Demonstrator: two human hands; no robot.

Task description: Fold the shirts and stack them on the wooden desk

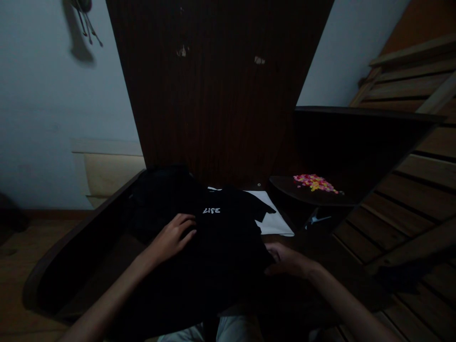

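Note:
A black T-shirt (228, 237) with white "LIFE" lettering lies spread on a dark table (53, 266). My left hand (174, 236) rests flat on the shirt's left side, fingers stretched toward the lettering. At the shirt's right edge, my right hand (285, 260) has its fingers closed on the fabric. Part of the shirt covers a white cloth (274, 221) lying beyond it.
A heap of dark clothes (160, 190) sits at the table's far left. A small dark shelf (313, 192) to the right carries pink and yellow bits (315, 183). Behind stands a dark wooden door (213, 85); wooden slats (409, 180) fill the right side.

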